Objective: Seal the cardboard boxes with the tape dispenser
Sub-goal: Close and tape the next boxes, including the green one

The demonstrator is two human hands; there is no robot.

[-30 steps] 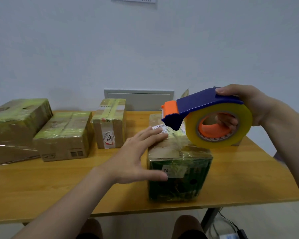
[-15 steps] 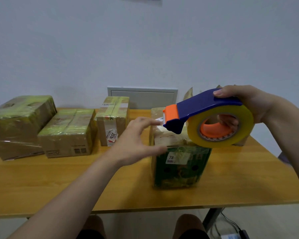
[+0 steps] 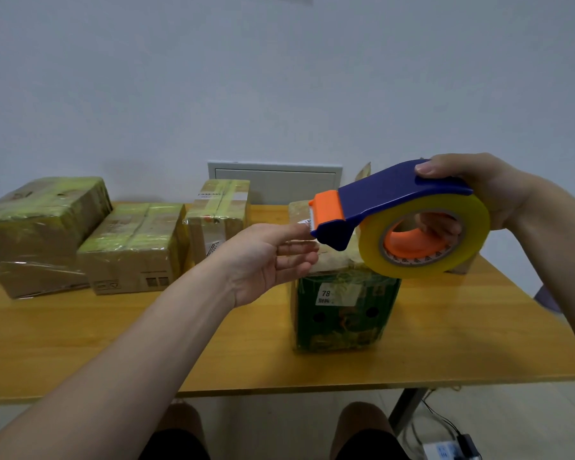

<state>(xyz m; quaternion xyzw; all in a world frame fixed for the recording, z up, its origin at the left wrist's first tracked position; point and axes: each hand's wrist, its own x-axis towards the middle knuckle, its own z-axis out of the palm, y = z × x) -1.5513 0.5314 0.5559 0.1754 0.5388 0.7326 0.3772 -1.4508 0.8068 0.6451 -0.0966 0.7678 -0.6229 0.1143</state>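
Blue tape dispenser gripped by right hand; left hand fingers straight at cutter.

Soft even light; faint shadows; wide-angle edge warp.

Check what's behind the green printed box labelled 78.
A tan cardboard box: only a flap tip and a lower corner show. The blue-and-orange tape dispenser in the right hand covers the rest.

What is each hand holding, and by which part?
Right hand grips the tape dispenser: thumb on its blue top, fingers inside the orange core. Left hand holds nothing visible.
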